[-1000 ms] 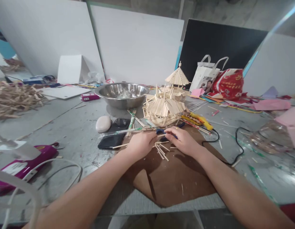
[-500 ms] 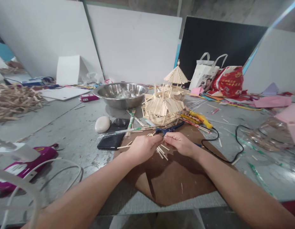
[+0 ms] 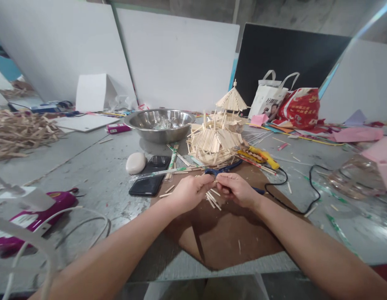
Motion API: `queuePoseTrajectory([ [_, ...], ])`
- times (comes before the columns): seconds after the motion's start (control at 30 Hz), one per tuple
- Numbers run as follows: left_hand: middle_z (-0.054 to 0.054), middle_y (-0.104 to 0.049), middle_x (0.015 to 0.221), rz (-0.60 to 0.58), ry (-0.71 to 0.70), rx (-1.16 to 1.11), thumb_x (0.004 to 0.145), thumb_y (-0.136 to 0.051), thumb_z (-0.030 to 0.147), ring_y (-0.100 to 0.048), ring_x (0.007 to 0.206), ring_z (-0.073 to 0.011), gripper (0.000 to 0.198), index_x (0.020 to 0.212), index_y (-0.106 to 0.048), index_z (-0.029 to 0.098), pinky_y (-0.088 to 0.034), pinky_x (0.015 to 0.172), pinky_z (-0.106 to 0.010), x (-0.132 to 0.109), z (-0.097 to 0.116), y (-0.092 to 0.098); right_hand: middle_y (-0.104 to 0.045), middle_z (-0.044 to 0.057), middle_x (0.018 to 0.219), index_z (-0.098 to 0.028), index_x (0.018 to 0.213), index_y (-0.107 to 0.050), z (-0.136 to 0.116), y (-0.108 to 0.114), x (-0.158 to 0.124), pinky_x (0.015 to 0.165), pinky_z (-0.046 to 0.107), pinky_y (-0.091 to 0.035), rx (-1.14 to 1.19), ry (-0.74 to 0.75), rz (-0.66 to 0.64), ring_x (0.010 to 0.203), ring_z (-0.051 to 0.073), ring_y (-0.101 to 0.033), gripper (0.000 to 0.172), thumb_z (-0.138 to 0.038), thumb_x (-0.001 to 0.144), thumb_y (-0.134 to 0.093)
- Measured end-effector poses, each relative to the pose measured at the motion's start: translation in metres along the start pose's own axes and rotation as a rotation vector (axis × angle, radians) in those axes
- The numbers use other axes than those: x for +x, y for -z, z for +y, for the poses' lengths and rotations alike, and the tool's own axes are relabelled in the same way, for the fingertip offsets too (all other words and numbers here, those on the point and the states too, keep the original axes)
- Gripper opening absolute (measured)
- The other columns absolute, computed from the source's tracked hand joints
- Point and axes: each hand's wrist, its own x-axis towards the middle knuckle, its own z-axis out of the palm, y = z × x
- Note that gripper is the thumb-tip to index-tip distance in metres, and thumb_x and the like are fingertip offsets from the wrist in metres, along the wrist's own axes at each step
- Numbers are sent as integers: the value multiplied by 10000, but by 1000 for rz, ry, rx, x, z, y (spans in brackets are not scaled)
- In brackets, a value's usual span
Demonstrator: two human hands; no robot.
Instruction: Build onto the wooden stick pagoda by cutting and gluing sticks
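Observation:
My left hand (image 3: 189, 192) and my right hand (image 3: 238, 189) meet fingertip to fingertip above a brown board (image 3: 230, 241). Both are closed in a pinch, and a short pale bit of a wooden stick (image 3: 215, 182) shows between them; the fingers hide most of it. Loose wooden sticks (image 3: 213, 201) lie fanned out just below the hands. Right behind the fingers are blue-handled scissors (image 3: 223, 169), partly covered. Beyond them stands a pavilion model of wooden sticks (image 3: 215, 141) with a sloped roof, and a second pointed roof (image 3: 232, 99) rises behind it.
Left of the hands lie a black phone (image 3: 146, 184) and a white rounded object (image 3: 136, 163). A steel basin (image 3: 162, 132) stands farther back. On the right is a yellow corded tool (image 3: 265, 157) with its black cable. A purple device (image 3: 62, 200) and white cables occupy the left front.
The hands stay together in almost the same place, with the right fingers slightly shifted and curled. The whole view has moved very slightly.

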Motion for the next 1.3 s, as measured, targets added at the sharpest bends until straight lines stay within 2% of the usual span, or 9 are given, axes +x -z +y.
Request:
queuePoseTrajectory([
  [0.1, 5, -491, 594, 18, -14, -17, 820, -267, 360, -436, 547, -99, 313, 738, -522, 197, -300, 530, -191, 1, 0, 1, -263, -80, 452, -172, 585, -406, 1, 0, 1, 373, 189, -110, 34, 6, -4, 391, 49, -170, 276, -391, 748, -446],
  [0.17, -4, -505, 603, 15, -13, 47, 815, -276, 362, -455, 566, -111, 313, 737, -535, 204, -310, 544, -202, 1, 0, 2, -265, -79, 458, -173, 596, -407, 2, 2, 3, 381, 190, -132, -82, 14, 8, 398, 52, -186, 292, -417, 755, -428],
  [0.4, -40, -551, 607, -96, 91, 376, 768, -348, 262, -503, 553, -170, 232, 827, -572, 239, -314, 525, -258, -1, -5, -2, -392, -32, 523, -177, 555, -393, 5, 5, 3, 519, 222, -275, -1018, 228, 177, 524, 95, -377, 325, -361, 814, -325],
  [0.47, -47, -549, 583, -113, 130, 422, 747, -377, 234, -504, 531, -177, 214, 805, -582, 230, -319, 521, -270, -1, -7, -3, -459, -11, 552, -179, 585, -443, 4, 5, 2, 546, 235, -296, -1192, 223, 253, 547, 110, -422, 305, -333, 819, -320],
  [0.53, -56, -552, 585, -117, 152, 445, 739, -389, 214, -513, 544, -184, 206, 778, -591, 220, -328, 530, -277, 0, -7, -3, -537, 17, 632, -179, 653, -509, 3, 7, 2, 596, 246, -329, -1233, 238, 333, 613, 127, -478, 268, -314, 812, -340],
  [0.67, -71, -573, 680, -87, 108, 480, 756, -388, 226, -520, 653, -189, 219, 770, -605, 205, -357, 588, -286, 2, -7, -4, -581, 31, 735, -184, 737, -575, 5, 11, 6, 674, 261, -376, -971, 299, 426, 719, 142, -523, 171, -297, 753, -448],
  [0.87, -86, -575, 854, 143, 7, 392, 788, -365, 248, -481, 818, -197, 264, 915, -587, 185, -373, 735, -334, 4, -9, -7, -578, 13, 732, -168, 881, -532, 4, 13, 11, 454, 220, -390, -231, 3, 348, 498, 81, -502, 208, -283, 719, -469],
  [1.07, -74, -595, 884, 236, 32, 94, 780, -400, 260, -502, 841, -173, 243, 910, -584, 170, -384, 767, -319, 5, -8, -6, -588, -11, 685, -173, 997, -407, 2, 10, 10, 384, 197, -350, -108, 14, 198, 396, 63, -478, 331, -309, 715, -514],
  [1.3, -35, -613, 745, 194, 88, -417, 771, -425, 325, -519, 750, -137, 273, 730, -643, 165, -381, 726, -261, 10, 4, -7, -551, -48, 599, -188, 1090, -348, 3, 2, 8, 407, 202, -380, -19, 4, 164, 403, 84, -516, 442, -347, 717, -522],
])
